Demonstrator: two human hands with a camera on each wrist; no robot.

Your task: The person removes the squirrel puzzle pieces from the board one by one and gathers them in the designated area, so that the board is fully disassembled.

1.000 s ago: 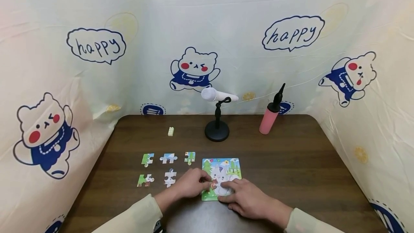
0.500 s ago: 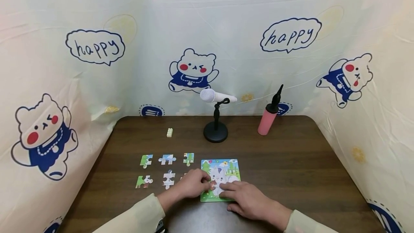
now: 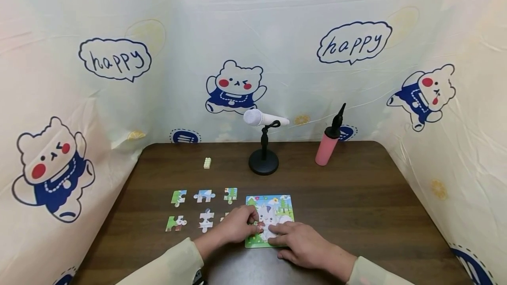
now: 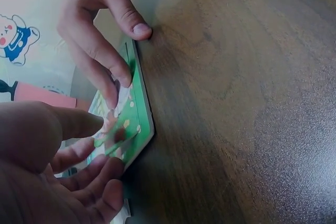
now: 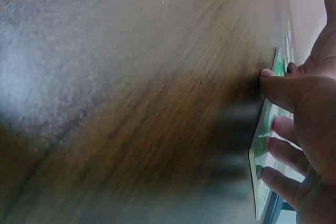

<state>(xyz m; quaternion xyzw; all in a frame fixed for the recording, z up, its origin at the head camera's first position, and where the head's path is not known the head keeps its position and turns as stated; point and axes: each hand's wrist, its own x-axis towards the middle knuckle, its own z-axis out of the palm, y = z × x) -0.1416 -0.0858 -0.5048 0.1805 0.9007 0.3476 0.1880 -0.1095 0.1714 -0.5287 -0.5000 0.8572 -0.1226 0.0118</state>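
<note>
A square jigsaw puzzle with a white squirrel, trees and a green border lies flat near the table's front. At its left side my left hand pinches a puzzle piece between thumb and fingers; in the left wrist view this piece tilts up a little from the green border. My right hand rests on the lower right of the puzzle, its extended fingers touching the picture. The right thumb lies by the front edge. Left of the puzzle are several loose pieces, one partly hidden behind my left hand.
Toward the back of the brown table stands a white microphone on a black stand. Right of it is a pink hand pump with a black nozzle. A small cream toy brick lies back left. A printed curtain surrounds the table.
Both hands stay at the puzzle. The right fingers have shifted slightly on the picture, and the left fingers barely move. The head view has drifted a little.
</note>
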